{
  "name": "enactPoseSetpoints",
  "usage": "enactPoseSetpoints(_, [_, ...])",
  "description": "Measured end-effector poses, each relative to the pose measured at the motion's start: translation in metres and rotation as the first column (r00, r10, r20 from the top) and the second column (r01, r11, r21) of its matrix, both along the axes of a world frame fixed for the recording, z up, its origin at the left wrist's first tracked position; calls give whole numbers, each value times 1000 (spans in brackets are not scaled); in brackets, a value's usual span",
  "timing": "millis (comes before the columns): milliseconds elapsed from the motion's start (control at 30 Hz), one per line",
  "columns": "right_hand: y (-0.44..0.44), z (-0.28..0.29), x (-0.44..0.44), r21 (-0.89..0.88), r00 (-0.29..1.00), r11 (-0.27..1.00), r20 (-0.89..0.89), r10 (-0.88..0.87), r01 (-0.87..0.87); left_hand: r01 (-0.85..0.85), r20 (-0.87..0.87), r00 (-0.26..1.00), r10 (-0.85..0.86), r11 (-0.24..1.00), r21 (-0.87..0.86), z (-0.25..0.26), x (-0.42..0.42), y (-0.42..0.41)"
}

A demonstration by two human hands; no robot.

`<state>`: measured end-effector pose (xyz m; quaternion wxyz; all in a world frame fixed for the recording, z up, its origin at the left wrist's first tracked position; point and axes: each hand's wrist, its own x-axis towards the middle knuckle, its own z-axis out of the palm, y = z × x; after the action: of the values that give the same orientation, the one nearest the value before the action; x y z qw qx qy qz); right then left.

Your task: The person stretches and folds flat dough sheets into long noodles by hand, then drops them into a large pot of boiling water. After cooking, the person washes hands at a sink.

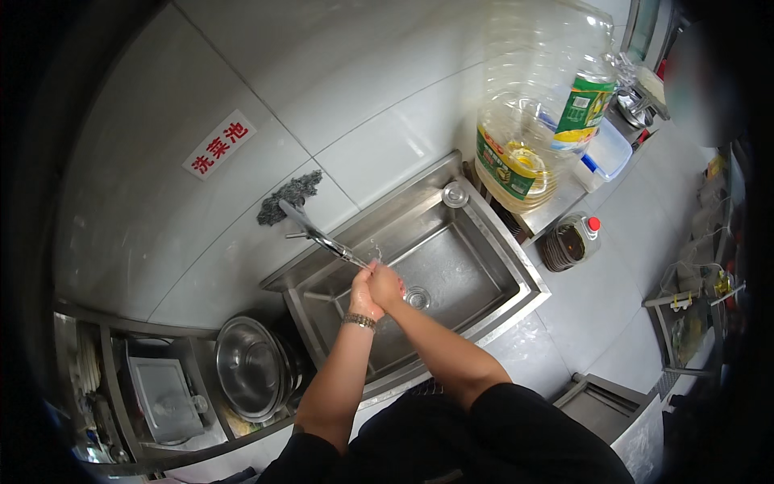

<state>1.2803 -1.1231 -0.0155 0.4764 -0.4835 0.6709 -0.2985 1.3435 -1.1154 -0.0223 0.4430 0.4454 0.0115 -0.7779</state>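
Observation:
My left hand, with a metal-band watch at its wrist, is pressed together with my right hand. Both are wet and sit right at the outlet of a chrome faucet, over a stainless steel sink. Water splashes just beyond the fingers. I see no object in either hand, though the overlapping fingers and palms are largely hidden. The round drain lies in the sink floor, right of my hands. A small round item, metal or glass, sits at the sink's far right corner.
Large clear plastic oil jugs stand right of the sink, beside a lidded plastic box. A red-capped jug of dark liquid is on the floor. Nested steel bowls stand at left. Behind the faucet is a dark grey wall patch.

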Motion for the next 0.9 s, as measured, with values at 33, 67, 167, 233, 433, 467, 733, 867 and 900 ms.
enactPoseSetpoints(33, [6, 1, -7, 29, 1000, 999, -6, -14, 14, 59, -85, 994, -62, 998, -33, -6, 2, -4])
enactPoseSetpoints(67, [11, 0, -12, 57, 1000, 998, -11, -27, 28, 71, -16, 997, -71, 996, 51, -14, 1, -9])
enactPoseSetpoints(167, [32, -33, -6, -66, 867, 989, 491, -83, 132, -38, 251, 967, 33, 999, 17, -74, 20, -26])
enactPoseSetpoints(233, [34, -25, -2, 115, 663, 976, 719, -209, 182, -37, 416, 908, 54, 998, -48, -81, 12, -27])
enactPoseSetpoints(433, [1, -51, 0, 614, 464, 787, 680, -568, 63, 299, 517, 847, -125, 916, -268, -25, -21, 11])
enactPoseSetpoints(467, [-10, -93, 14, 641, 399, 754, 660, -636, 142, 214, 379, 920, -100, 938, -271, -33, -18, 12])
enactPoseSetpoints(733, [-19, -57, -6, 215, 962, 949, 100, -256, 230, -63, 379, 910, 167, 960, -272, 3, -36, 22])
enactPoseSetpoints(867, [1, -33, -16, -124, 997, 989, 30, -71, 74, -185, 356, 907, 225, 972, -143, 19, -37, 19])
enactPoseSetpoints(900, [3, -20, -25, -195, 1000, 981, -8, -22, 20, -179, 336, 919, 206, 978, -110, 22, -34, 19])
